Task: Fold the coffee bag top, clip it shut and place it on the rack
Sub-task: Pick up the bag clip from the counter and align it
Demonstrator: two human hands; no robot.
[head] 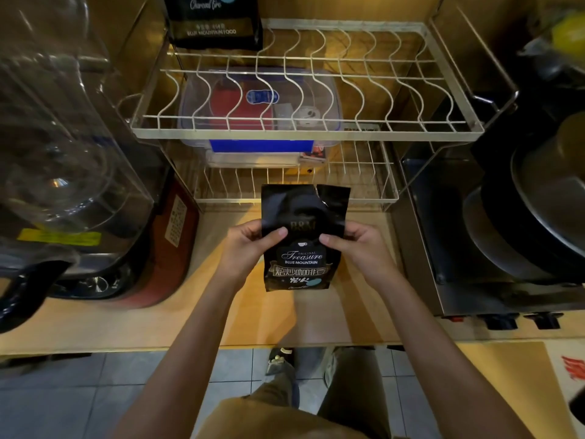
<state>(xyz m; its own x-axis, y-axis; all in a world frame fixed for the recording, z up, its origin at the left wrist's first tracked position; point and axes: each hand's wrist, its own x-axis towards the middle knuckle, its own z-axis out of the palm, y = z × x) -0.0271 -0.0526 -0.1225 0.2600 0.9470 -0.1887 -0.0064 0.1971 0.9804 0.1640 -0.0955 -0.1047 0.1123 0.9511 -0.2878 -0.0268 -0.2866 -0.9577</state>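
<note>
While both hands grip coffee bag (302, 242), wooden counter (269, 318), wire rack (304, 90) behind

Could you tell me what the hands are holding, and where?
Both hands, left hand and right hand, grip the coffee bag by its side edges, around mid-height.

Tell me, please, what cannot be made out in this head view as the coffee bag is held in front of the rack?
- Clip: none in view, so its whereabouts cannot be told.
- Bag contents and back: hidden by its own dark front.
- Second bag on the rack: its upper part is cut off by the top edge.
- Left hand and right hand fingers: behind the bag.
</note>
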